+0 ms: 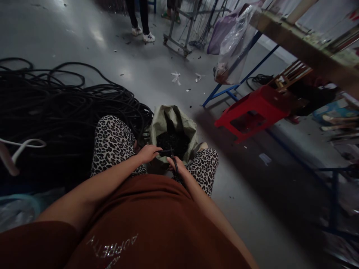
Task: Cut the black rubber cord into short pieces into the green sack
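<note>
My left hand (149,152) pinches a short end of black cable (166,152), which reaches across the near side of a pale green woven sack (159,125). In my right hand (179,167) is a pair of scissors (175,164) with dark handles. Its blades point up at the cable, at or very near its free end. The sack stands open between my knees, with many small black pieces (172,143) inside. To the left lies a big heap of long black cable (84,95). Whether the held cable runs into that heap is hidden.
A red plastic stool (252,112) lies at the right beside a blue-legged workbench (305,41), from which a clear plastic bag (235,48) hangs. White scraps (176,77) dot the floor. Another person's legs (141,18) and a wheeled metal rack (179,41) are at the back.
</note>
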Demonstrator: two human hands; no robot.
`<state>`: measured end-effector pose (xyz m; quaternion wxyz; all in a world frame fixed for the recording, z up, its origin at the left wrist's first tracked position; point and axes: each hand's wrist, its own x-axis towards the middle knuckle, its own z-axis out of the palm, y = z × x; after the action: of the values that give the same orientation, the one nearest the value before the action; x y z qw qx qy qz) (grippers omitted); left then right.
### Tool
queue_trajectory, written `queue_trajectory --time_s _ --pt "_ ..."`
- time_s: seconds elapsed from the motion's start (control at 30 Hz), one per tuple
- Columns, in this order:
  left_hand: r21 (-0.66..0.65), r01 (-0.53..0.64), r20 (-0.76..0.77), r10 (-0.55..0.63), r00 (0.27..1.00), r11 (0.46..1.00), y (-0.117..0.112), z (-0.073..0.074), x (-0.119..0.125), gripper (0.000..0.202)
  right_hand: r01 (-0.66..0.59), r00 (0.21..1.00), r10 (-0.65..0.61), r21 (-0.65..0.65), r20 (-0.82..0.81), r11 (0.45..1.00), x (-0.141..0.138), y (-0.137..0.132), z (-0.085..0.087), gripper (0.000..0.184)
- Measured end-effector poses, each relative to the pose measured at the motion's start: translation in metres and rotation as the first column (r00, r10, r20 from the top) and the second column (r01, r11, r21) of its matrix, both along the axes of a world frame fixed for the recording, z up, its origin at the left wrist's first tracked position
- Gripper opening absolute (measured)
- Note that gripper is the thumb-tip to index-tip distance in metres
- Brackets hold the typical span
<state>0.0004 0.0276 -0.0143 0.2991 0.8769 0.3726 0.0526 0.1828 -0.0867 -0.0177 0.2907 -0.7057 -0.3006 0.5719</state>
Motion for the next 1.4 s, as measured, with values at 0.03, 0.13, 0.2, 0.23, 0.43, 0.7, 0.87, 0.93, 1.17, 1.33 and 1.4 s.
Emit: queue_trajectory --time_s 0.03,0.13,0.2,0.23,0.43,0.7,0.87,0.93,1.17,1.33,1.4 --pt "0.002 0.005 -0.012 -0.005 1.0 1.0 0.0 0.001 0.0 0.032 -0.013 1.0 0.013 -0.004 0.001 1.0 0.0 0.0 0.0 0.038" --pt "0.007 0.042 -0.06 -0.042 0.997 0.999 0.0 0.001 0.0 0.034 -0.036 0.999 0.036 -0.024 0.006 0.999 0.001 -0.001 0.001 0.041" --pt "-0.002 0.052 -0.083 -0.052 0.995 0.999 -0.001 0.001 0.001 0.036 -0.033 0.999 0.033 -0.032 0.018 0.999 0.001 -0.002 0.002 0.044" --pt "-0.009 0.049 -0.085 -0.049 0.995 0.999 -0.002 0.001 0.001 0.036 -0.029 0.999 0.03 -0.029 0.028 0.999 0.002 -0.002 0.003 0.045" --pt "-0.031 0.033 -0.006 -0.033 0.999 0.999 -0.002 0.001 0.003 0.036 -0.033 0.997 0.031 0.019 0.065 0.999 0.002 -0.003 0.008 0.05" --pt "-0.031 0.024 -0.018 -0.024 1.0 0.999 0.001 0.001 0.003 0.033 -0.034 0.997 0.032 -0.032 -0.076 0.999 0.001 -0.003 0.005 0.044" --pt "-0.023 0.044 -0.039 -0.045 0.998 0.999 0.0 0.002 0.005 0.032 -0.057 0.998 0.056 -0.033 -0.033 0.998 0.001 -0.001 0.003 0.041" --pt "-0.014 0.052 -0.058 -0.053 0.997 0.999 -0.001 0.002 0.005 0.032 -0.054 0.998 0.054 -0.043 -0.018 0.998 0.001 -0.001 0.003 0.045" --pt "-0.042 0.012 -0.094 -0.016 0.995 0.999 -0.001 -0.003 0.01 0.034 -0.008 0.994 0.007 0.01 0.109 1.0 0.0 -0.002 0.001 0.042" --pt "-0.107 -0.032 -0.056 0.026 0.998 0.994 -0.001 -0.011 0.014 0.034 -0.009 0.979 0.012 -0.014 0.204 1.0 0.002 0.002 -0.014 0.035" --pt "-0.131 -0.043 -0.042 0.038 0.998 0.99 -0.002 -0.014 0.015 0.033 -0.023 0.973 0.036 -0.058 0.229 0.998 0.001 0.003 -0.018 0.035"
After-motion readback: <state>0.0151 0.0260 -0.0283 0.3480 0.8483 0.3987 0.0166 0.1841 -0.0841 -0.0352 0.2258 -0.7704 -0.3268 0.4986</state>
